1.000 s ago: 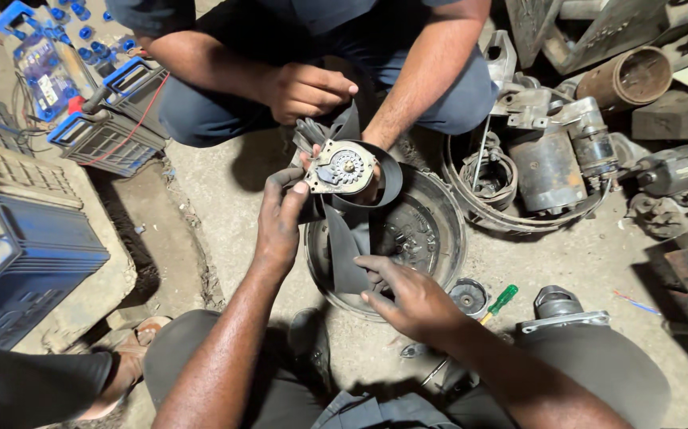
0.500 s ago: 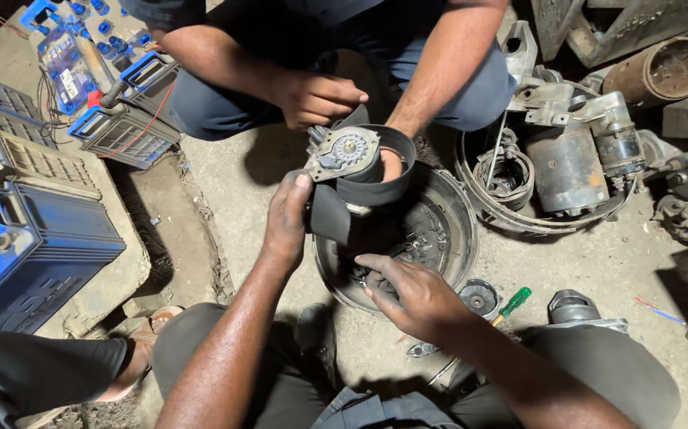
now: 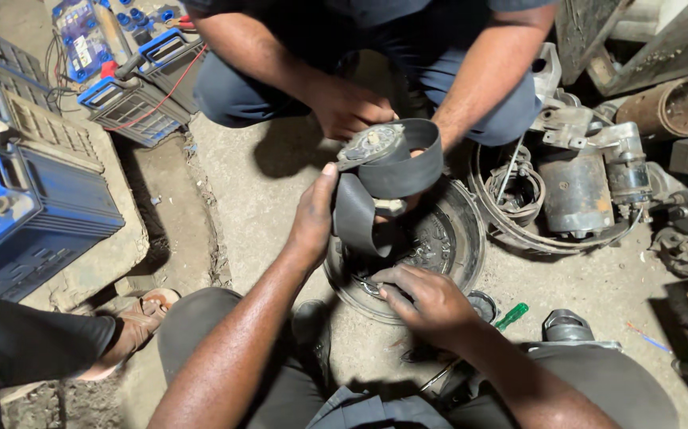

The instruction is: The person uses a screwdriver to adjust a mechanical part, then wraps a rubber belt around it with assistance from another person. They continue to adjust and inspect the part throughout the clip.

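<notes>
My left hand (image 3: 312, 218) grips the hanging end of a wide black rubber strap (image 3: 356, 218) that loops around a round metal motor part (image 3: 372, 144). A person crouching opposite me holds that part from the far side with both hands (image 3: 352, 103). My right hand (image 3: 423, 300) rests lower down, fingers bent on small parts inside a round metal drum (image 3: 455, 238) lying on the concrete floor.
Blue batteries (image 3: 18, 214) and a charger with red leads (image 3: 129, 95) stand at left. A starter motor (image 3: 578, 191), coiled cable (image 3: 511, 214) and rusty pipe (image 3: 670, 107) lie at right. A green-handled screwdriver (image 3: 511, 316) lies near my right knee. Another person's sandalled foot (image 3: 141, 318) is lower left.
The motor part and strap have been lifted higher and farther from me. My left hand has followed upward along the strap. My right hand has stayed on the drum.
</notes>
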